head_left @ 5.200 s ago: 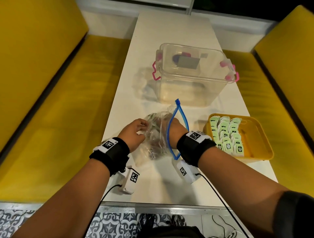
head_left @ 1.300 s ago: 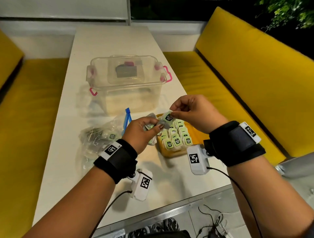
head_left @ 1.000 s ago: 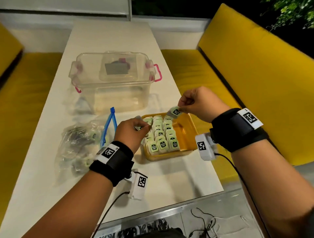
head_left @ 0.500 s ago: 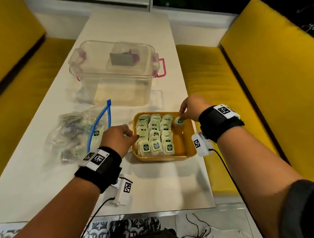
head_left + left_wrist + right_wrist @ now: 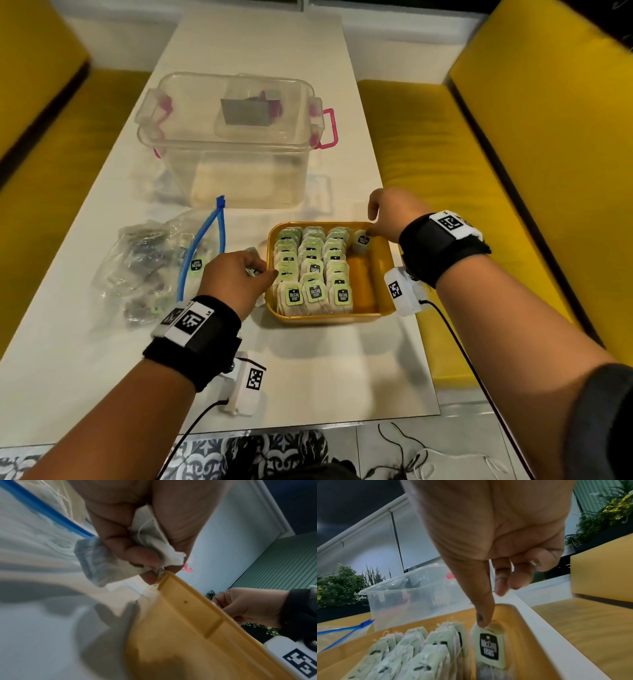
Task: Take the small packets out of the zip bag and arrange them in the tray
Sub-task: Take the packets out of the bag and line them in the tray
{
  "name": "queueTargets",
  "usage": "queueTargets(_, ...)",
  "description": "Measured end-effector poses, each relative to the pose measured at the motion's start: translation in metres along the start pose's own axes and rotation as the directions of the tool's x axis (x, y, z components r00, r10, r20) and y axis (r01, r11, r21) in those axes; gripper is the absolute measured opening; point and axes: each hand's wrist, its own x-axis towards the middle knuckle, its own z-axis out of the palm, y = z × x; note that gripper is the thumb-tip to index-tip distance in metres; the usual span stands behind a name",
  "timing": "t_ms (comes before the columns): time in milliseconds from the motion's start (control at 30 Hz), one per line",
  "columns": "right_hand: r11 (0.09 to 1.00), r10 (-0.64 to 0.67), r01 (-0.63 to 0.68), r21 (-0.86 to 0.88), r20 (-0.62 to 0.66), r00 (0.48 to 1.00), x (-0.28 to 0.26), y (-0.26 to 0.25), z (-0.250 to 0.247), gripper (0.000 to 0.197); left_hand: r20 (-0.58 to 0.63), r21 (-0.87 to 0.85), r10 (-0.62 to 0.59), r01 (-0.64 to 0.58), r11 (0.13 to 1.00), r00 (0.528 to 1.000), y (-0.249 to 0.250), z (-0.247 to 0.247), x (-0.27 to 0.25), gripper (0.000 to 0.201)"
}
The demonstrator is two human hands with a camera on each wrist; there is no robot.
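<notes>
At the far right corner of the yellow tray (image 5: 329,317), my right hand (image 5: 390,216) pinches the top edge of a tea bag (image 5: 488,647) between thumb and forefinger, standing it upright against the far wall with its green label facing me. It starts a fourth row; its long axis runs up and down, top edge under my thumb, bottom on the tray floor. Three rows of packets (image 5: 313,267) beside it are already full, each bag upright and leaning slightly, labels toward me, the rows running from the near wall to the far one. The rest of the fourth strip is bare.

My left hand (image 5: 236,274) rests just beside the tray's left wall, fingers curled round a crumpled bunch of spare bags (image 5: 150,545), ready to pass across. Further left the zip bag (image 5: 150,263) lies flat on the white table (image 5: 325,377), its blue seal open, with more packets showing through the plastic. I judge the job well past halfway: one row to fill, and the bag to empty.
</notes>
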Motion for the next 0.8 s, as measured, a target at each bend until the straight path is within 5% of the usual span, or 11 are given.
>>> queueTargets(400, 0.996, 0.046, -0.041, -0.075, 0.074, 0.996, 0.007, 0.000, 0.003, 0.019, 0.015, -0.005, 0.012, -0.012, 1.000, 1.000, 0.000, -0.001, 0.000, 0.017)
queueTargets(567, 0.999, 0.043, -0.044, -0.019, -0.018, 0.999, -0.010, 0.001, -0.015, 0.028, -0.075, -0.156, 0.048, -0.059, 0.986, 0.996, -0.002, -0.016, -0.003, 0.018)
queueTargets(633, 0.996, 0.009, 0.001, 0.084, -0.113, 0.994, -0.025, -0.004, -0.031, 0.027, -0.113, -0.268, 0.050, -0.079, 0.960, 0.992, 0.003, -0.027, -0.003, 0.020)
queueTargets(800, 0.852, -0.244, 0.301, 0.427, -0.185, 0.952, -0.077, -0.039, -0.055, 0.018, 0.048, -0.592, 0.170, -0.109, 0.799, 0.984, 0.027, -0.037, -0.014, 0.029)
